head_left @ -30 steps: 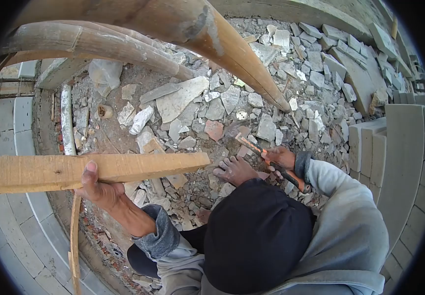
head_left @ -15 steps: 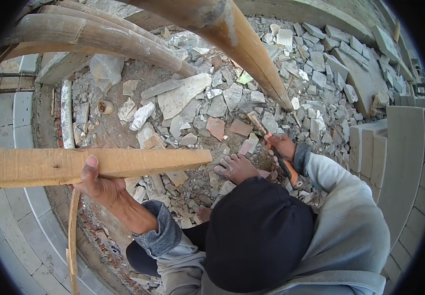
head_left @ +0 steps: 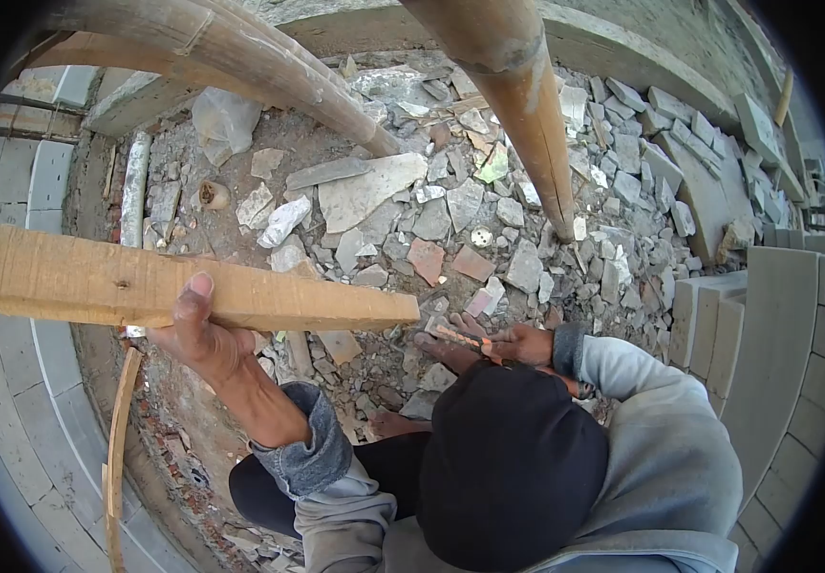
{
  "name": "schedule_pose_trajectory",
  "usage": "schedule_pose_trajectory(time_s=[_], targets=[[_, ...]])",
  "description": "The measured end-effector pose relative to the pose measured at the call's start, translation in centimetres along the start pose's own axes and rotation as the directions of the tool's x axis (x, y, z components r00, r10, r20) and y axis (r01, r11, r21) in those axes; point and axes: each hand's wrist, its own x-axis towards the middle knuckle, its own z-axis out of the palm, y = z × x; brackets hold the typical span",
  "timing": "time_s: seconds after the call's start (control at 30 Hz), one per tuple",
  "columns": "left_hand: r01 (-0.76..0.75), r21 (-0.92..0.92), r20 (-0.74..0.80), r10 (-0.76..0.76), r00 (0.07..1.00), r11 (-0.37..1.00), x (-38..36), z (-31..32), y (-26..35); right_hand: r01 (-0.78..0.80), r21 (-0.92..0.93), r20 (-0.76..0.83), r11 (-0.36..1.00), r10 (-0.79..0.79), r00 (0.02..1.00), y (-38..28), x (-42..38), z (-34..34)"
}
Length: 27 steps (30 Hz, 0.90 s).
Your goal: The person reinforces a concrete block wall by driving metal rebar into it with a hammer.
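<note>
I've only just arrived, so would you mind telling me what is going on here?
A person in a black head covering is above broken rubble, with both hands occupied. The left hand grips a wooden plank, whose narrower end reaches out over the rubble. The right hand holds an orange-marked tool low down; its far end is hard to make out. Round poles slant down beyond.

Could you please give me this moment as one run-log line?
left grip: closed on wooden beam | right grip: closed on orange-marked tool | ground: broken rubble | bamboo pole: lower end amid rubble
</note>
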Motion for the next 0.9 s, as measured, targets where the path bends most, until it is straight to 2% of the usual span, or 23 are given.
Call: schedule_pose_trajectory(time_s=[0.03,0.1,0.2,0.3,0.33,0.37,0.43,0.47,0.57,0.6,0.67,0.7,0.77,0.8,0.83,0.87,0.9], targets=[[-0.021,0.027,-0.001,0.021,1.0,0.999,-0.1,-0.1,0.2,-0.088,0.091,-0.024,0.992,0.091,0.996,0.0,0.0,-0.8],[-0.03,0.02,0.02,0.03,0.999,0.999,0.1,-0.4,0.2,-0.409,0.401,-0.069,0.82,0.472,0.879,-6.7,-2.0,-2.7],[0.015,0.039,0.022,-0.016,1.0,0.999,-0.2,-1.1,0.6,-0.313,0.493,-0.281,0.812,0.489,0.826,-8.1,-2.7,-3.4],[0.012,0.003,0.004,-0.012,1.0,1.0,-0.1,-0.5,0.4,-0.348,0.463,-0.228,0.815,0.489,0.842,-9.4,-2.2,-2.4],[0.013,-0.024,0.004,-0.013,1.0,1.0,-0.1,-0.4,0.3,-0.455,0.443,-0.008,0.773,0.511,0.86,-9.5,-2.3,-2.0],[0.015,-0.046,0.001,-0.015,1.0,0.999,-0.1,-0.5,0.3,-0.432,0.435,-0.01,0.79,0.485,0.875,-8.2,-2.3,-1.9],[0.028,0.025,-0.027,-0.027,0.999,0.999,0.1,-1.0,0.5,-0.394,0.408,-0.002,0.824,0.432,0.902,-4.8,-2.0,-2.1],[0.017,0.051,-0.05,-0.014,0.999,0.999,0.4,-1.0,0.4,-0.385,0.319,-0.135,0.866,0.443,0.886,-4.6,-2.2,-2.7],[0.017,0.023,-0.009,-0.017,1.0,1.0,0.3,-1.3,0.4,-0.376,0.554,-0.185,0.743,0.55,0.815,-8.5,-2.9,-3.6],[0.011,0.029,-0.027,-0.01,1.0,1.0,0.1,-1.5,0.4,-0.383,0.495,-0.213,0.78,0.536,0.817,-8.0,-2.4,-3.9],[-0.017,0.011,-0.049,0.018,0.999,1.0,0.3,-0.9,0.1,-0.257,0.101,-0.114,0.961,0.267,0.957,-5.8,-1.6,-3.2],[0.019,0.006,-0.02,-0.019,1.0,1.0,0.5,-1.1,-0.1,-0.148,-0.095,-0.022,0.984,0.146,0.989,-4.8,-1.3,-2.5],[0.095,0.018,0.028,-0.096,0.995,0.995,0.7,-2.2,0.3,-0.048,-0.013,-0.063,0.999,0.047,0.997,-4.3,-1.6,-1.2],[0.059,0.021,0.013,-0.06,0.998,0.998,0.6,-2.3,0.4,-0.243,0.125,-0.097,0.962,0.256,0.962,-5.3,-1.5,-1.5],[0.016,0.015,-0.001,-0.016,1.0,1.0,0.6,-1.9,0.1,-0.411,0.257,-0.113,0.875,0.45,0.886,-6.5,-1.0,-2.4],[-0.002,0.034,-0.003,0.002,1.0,0.999,0.3,-1.9,0.3,-0.354,0.369,-0.164,0.859,0.435,0.885,-6.3,-1.2,-3.1],[0.011,0.03,0.001,-0.011,1.0,0.999,0.1,-2.0,0.3,-0.344,0.434,-0.273,0.833,0.485,0.831,-8.1,-1.3,-2.8]])
